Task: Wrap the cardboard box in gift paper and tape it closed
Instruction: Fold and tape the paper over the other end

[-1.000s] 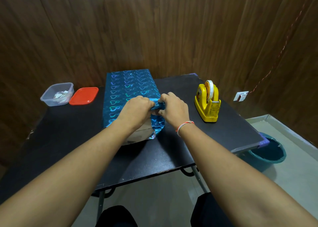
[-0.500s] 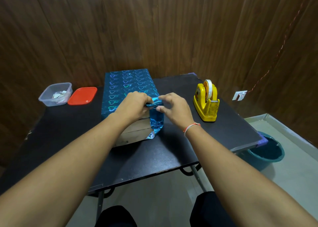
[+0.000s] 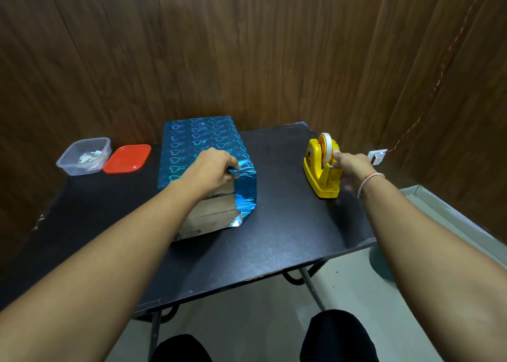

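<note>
The right hand (image 3: 349, 167) has left the paper: half a second ago both hands were pinching the fold at the near end of the cardboard box (image 3: 204, 219), and now it has crossed to the yellow tape dispenser (image 3: 323, 169) on the right side of the table (image 3: 274, 241). Its thumb and fingers are at the cutter end, seemingly pinching the free end of the tape (too small and blurred to be sure that tape is between them). The left hand (image 3: 212, 169) has stayed on the box, fingers curled and pinching the folded flap of blue gift paper (image 3: 197, 139) at the top near edge.

That split suggests the fold is set and 1 strip of tape is about to be pulled to fix it. The near end is not closed yet: bare cardboard shows below the hand, with only a right side flap (image 3: 245, 197) folded in.

The box lies centre-left on the table, its top fully covered. No brand or writing is readable; the dispenser bears a small picture I cannot make out, and the paper carries only heart outlines. A clear tub (image 3: 83, 156) and red lid (image 3: 127, 158) sit at far left.
</note>
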